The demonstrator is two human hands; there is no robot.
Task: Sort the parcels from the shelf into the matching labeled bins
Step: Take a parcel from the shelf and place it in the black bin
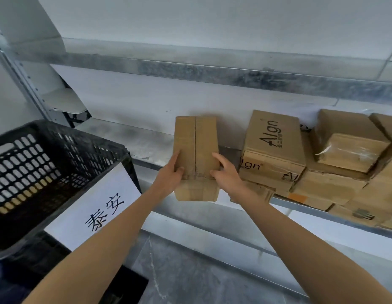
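A plain brown cardboard parcel with a taped centre seam sticks out past the front edge of the metal shelf. My left hand grips its left side and my right hand grips its right side, thumbs on top. To the left stands a black perforated plastic bin with a white paper label bearing handwritten characters on its near wall. The parcel's underside and any address label are hidden.
More cardboard parcels lie stacked on the shelf to the right, one printed "Algn", others taped. An upper shelf rail runs overhead. A grey marbled floor shows below, and a second dark bin sits under the first.
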